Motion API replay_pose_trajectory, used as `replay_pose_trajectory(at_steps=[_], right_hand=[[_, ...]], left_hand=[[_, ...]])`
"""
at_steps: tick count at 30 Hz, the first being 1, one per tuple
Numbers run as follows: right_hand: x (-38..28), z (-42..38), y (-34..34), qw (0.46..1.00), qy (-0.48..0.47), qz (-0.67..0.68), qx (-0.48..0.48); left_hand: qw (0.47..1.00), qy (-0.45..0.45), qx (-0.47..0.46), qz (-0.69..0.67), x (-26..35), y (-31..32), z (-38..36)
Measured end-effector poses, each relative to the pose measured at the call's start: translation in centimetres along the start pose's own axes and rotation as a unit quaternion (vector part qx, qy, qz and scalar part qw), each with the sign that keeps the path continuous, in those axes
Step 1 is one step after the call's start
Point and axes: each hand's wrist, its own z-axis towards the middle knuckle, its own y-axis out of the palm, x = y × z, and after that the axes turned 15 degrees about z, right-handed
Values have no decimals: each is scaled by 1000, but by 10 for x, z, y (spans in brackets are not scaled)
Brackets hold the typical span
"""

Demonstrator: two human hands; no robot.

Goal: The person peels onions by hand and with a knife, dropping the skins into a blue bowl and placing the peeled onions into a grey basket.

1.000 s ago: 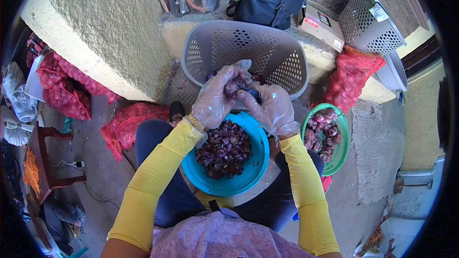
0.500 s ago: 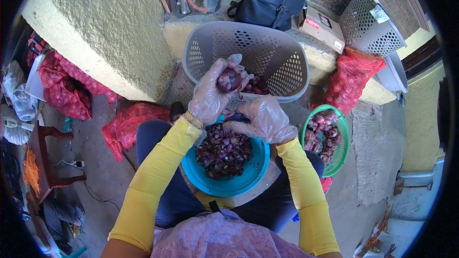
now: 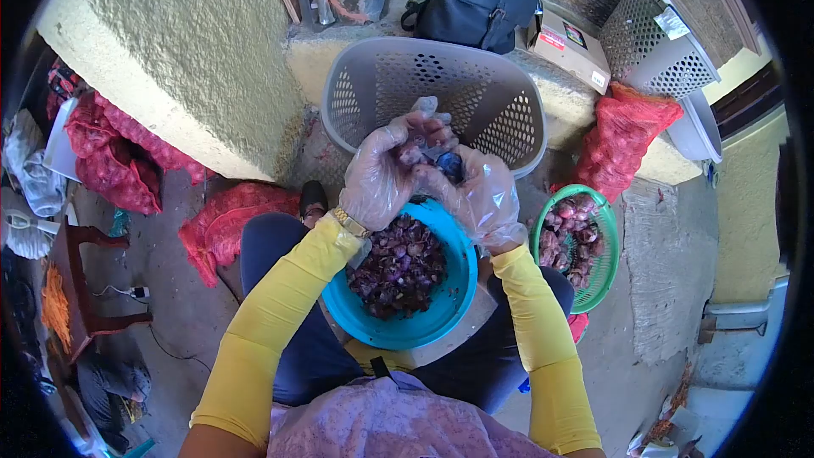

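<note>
Onion (image 3: 413, 153) mostly hidden by gloved hands

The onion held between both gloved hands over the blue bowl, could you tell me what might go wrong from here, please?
1. The left hand and right hand wear loose plastic gloves, so the onion could slip from the grasp.
2. The dark tool in the right hand sits close to the left fingers; a slip might nick the glove.
3. The blue bowl rests on the lap, heaped with peels, and could tip.
</note>
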Motion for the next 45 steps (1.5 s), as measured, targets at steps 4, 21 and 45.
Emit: replay_pose_trajectory(at_steps=[4, 21, 45], right_hand=[[5, 1, -8, 998, 47, -35, -17], [9, 1, -2, 997, 20, -65, -26], [5, 3, -8, 993, 74, 28, -86]], left_hand=[[999, -28, -16, -18, -2, -10, 2], [998, 48, 9, 44, -5, -9, 1], [997, 22, -18, 66, -4, -7, 1]])
